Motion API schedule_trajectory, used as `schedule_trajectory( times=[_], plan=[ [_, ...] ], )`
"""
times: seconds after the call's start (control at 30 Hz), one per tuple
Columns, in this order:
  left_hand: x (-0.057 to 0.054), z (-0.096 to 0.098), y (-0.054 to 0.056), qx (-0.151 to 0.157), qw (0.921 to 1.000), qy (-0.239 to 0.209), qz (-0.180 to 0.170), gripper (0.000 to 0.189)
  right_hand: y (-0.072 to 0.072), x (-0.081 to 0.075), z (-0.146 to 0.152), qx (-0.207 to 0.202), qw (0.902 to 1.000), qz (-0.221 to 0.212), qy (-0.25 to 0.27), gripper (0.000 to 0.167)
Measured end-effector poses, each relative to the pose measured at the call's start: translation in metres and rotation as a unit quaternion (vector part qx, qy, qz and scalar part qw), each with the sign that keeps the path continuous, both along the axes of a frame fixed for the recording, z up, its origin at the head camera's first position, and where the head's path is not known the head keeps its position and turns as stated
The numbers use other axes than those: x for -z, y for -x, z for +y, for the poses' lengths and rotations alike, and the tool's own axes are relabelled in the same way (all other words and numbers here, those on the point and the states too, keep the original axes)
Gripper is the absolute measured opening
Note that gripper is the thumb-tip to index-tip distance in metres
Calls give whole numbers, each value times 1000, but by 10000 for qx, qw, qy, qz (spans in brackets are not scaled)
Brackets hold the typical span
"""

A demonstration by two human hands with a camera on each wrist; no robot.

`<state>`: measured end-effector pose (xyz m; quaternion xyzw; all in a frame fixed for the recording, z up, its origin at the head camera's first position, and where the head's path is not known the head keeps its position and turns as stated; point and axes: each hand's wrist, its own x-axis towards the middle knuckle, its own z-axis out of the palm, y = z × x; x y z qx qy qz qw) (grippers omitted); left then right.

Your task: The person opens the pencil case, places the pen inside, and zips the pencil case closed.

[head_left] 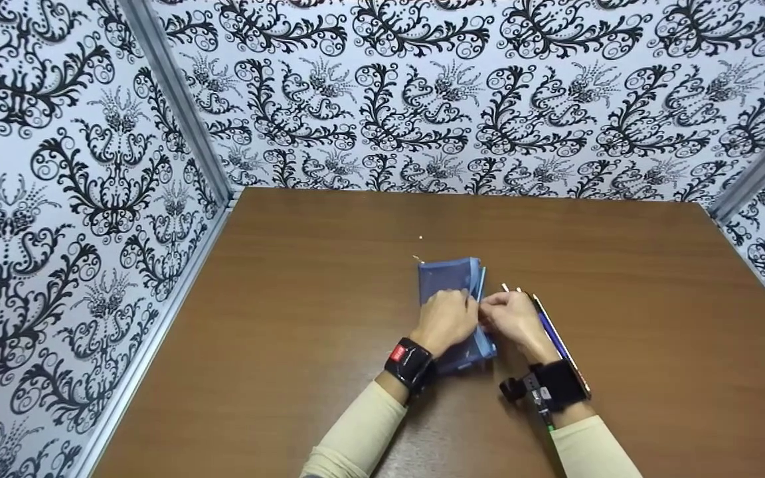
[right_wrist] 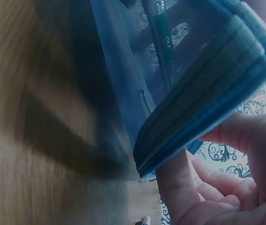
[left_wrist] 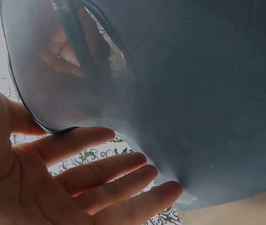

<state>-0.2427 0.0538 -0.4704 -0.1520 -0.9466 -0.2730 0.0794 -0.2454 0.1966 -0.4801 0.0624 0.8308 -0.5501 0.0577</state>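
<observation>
A blue mesh zip pouch (head_left: 445, 275) lies near the table's middle, its zipper edge (right_wrist: 203, 98) facing right. My left hand (head_left: 445, 322) holds the pouch's edge between thumb and index finger; its other fingers (left_wrist: 119, 178) stretch loosely along the mesh. At the opening, my right hand (head_left: 512, 318) pinches a teal pencil (right_wrist: 163, 42), whose silver-banded end shows through the mesh. The zipper edge partly hides the right fingertips. Through the mesh in the left wrist view, the pencil (left_wrist: 74, 37) and right fingers are blurred.
Several pens and pencils (head_left: 558, 338) lie on the table beside and partly under the right wrist. A tiny white speck (head_left: 420, 237) sits beyond the pouch. Patterned wall panels (head_left: 422, 99) with grey frame posts border the brown table (head_left: 289, 299).
</observation>
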Motion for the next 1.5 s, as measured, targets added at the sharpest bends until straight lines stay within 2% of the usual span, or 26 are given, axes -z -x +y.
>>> schedule_trajectory(
  times=[0.27,0.67,1.0,1.23,1.5],
  plan=[
    [1,0,0,-40,9999,-59,-129,30,0,0,0,-9,9999,-85,-57,24],
    [-1,1,0,-42,9999,-14,-114,30,-1,-2,-1,-120,9999,-94,39,26],
    [0,1,1,-49,9998,50,-190,30,0,2,-2,-213,9997,128,61,25],
    [1,2,1,-59,9999,63,-128,31,0,1,-3,-207,9997,125,14,24],
    [1,2,1,-61,9997,-13,-216,31,-1,2,-2,-313,9992,198,-123,24]
  ],
)
